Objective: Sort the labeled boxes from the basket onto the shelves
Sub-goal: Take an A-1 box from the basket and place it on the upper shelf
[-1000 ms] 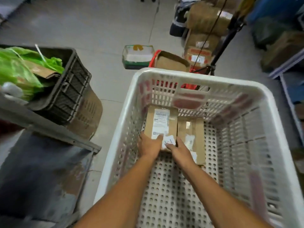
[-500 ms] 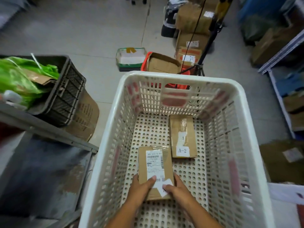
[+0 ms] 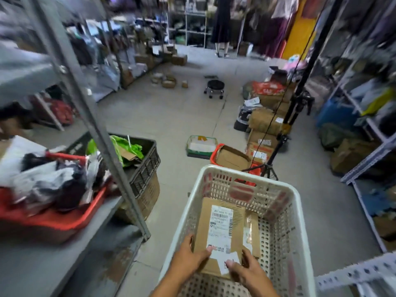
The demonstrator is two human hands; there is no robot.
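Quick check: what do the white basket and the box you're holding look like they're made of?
White basket: seemingly rigid moulded plastic, matte, with perforated walls and floor. Box: brown corrugated-looking cardboard, dull, under a white paper shipping label; glossy strips nearby may be clear tape. Left hand and right hand grip its near end.

The small white tag [image 3: 227, 264] at the near end of the held box [image 3: 220, 234] is partly under the right hand [image 3: 244, 271] thumb, and its writing cannot be read. The print on the shipping label [image 3: 221, 221] is too small to make out. A second box [image 3: 252, 232] lies mostly hidden behind the first one, with only its right strip showing. The basket [image 3: 300, 221] is cut off by the bottom edge. Both forearms run out of the frame below. The left shelves [image 3: 32, 67] and everything at the far end of the room are smeared by motion blur.
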